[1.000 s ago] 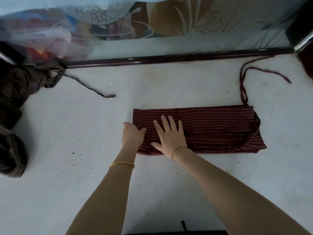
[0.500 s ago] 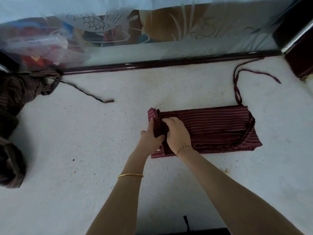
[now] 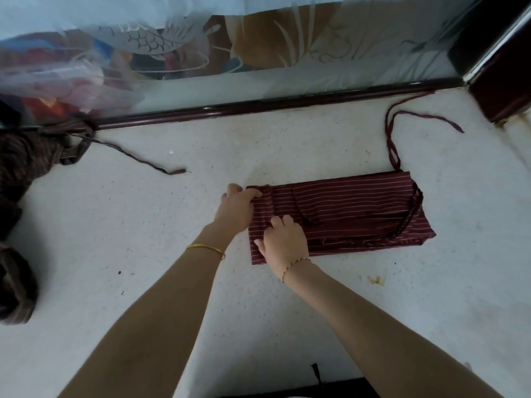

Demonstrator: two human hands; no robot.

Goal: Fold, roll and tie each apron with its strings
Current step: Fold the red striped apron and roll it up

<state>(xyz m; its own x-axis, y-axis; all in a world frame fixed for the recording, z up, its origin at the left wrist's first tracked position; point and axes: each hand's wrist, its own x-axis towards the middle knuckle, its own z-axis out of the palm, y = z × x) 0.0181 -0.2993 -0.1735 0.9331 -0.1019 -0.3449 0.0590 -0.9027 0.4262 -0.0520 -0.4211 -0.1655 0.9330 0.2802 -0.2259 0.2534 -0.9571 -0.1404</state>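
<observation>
At far left, a pile of dark brown striped cloth (image 3: 23, 168) lies on the white speckled surface (image 3: 143, 254), against the dark red rail (image 3: 258, 107) that bounds the far edge. One thin brown string (image 3: 138, 160) trails rightward from the pile and ends on the surface. Behind the rail stands a glass panel etched with fish (image 3: 149, 41). Behind the glass, a clear plastic bag (image 3: 57, 79) holds red and blue items too blurred to identify.

A broad stretch of surface separates the pile from the folded maroon apron with thin white stripes (image 3: 359, 208), which lies right of centre. More surface runs between the apron and the near edge, crossed only by the forearms.

The left hand (image 3: 237, 208) grips the far corner of the apron's left short end, fingers curled over the edge. The right hand (image 3: 283, 242) sits on the near part of the same end, fingers bent with the tips dug into the cloth and the thumb out to the left.

The apron's long axis runs left to right, its right end angled slightly toward the rail; the stripes follow that axis. Its maroon strings (image 3: 392, 139) leave the far right corner and loop toward the rail. A small brown stain (image 3: 375, 280) marks the surface near the apron. A dark red corner post (image 3: 500, 87) closes the right side.
</observation>
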